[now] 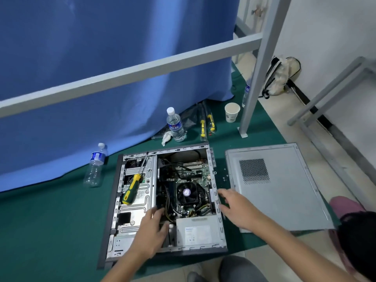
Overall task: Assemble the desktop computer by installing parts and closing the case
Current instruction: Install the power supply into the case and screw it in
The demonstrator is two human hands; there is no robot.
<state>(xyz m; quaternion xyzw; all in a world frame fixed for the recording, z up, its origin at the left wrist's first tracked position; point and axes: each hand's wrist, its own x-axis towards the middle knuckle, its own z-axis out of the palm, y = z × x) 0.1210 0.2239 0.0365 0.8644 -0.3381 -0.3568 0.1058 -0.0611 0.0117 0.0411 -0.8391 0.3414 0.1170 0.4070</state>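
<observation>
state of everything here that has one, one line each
computer case: lying flat, open, no side cover
side panel: off, flat beside the case
screwdriver: resting on the drive bay, unheld
capped bottle: upright
left bottle: upright, looks empty
paper cup: upright
left hand: reaching into the case
right hand: open at the case's edge

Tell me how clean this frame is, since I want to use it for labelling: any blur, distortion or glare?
Head view: wide-angle bending curves the grey metal rail; both hands, left and right, are slightly motion-blurred; the screwdriver and open computer case are fairly sharp; lighting is soft and even, without strong glare or hard shadows.
</observation>
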